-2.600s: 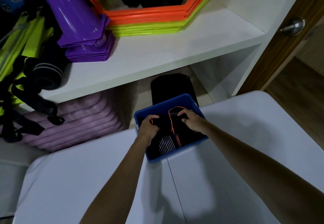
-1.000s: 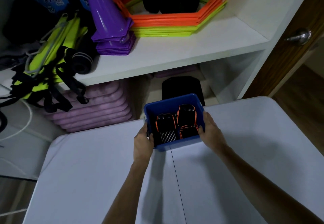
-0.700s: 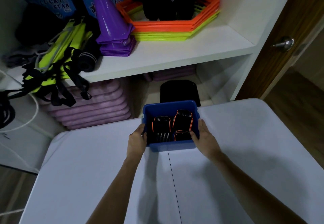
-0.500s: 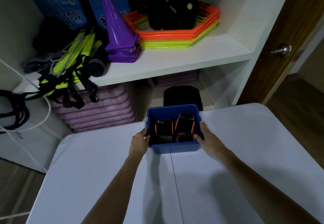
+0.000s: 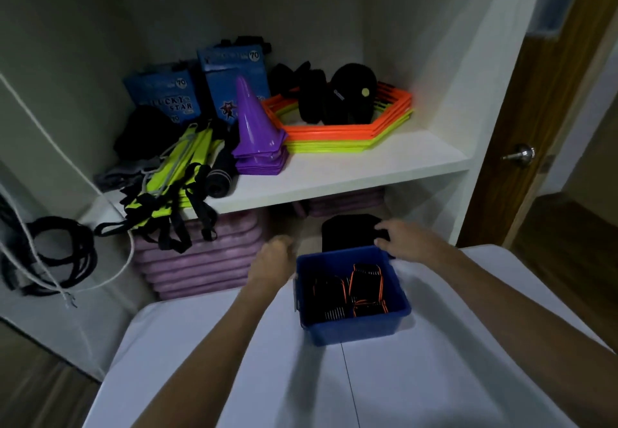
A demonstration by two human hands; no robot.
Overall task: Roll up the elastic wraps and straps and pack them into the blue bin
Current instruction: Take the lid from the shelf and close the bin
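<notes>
Between both hands, blue bin [image 5: 354, 329] of rolled wraps [image 5: 365, 282], left grip [image 5: 272, 260] loosely curled, right grip [image 5: 399, 238] spread, neither holding.

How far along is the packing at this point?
Done: rolled wraps with orange edging sit packed in the blue bin on the white table. In hand: nothing; the left hand and right hand hover beside the bin's far corners. Left: no loose wraps show on the table, so packing looks finished.
</notes>
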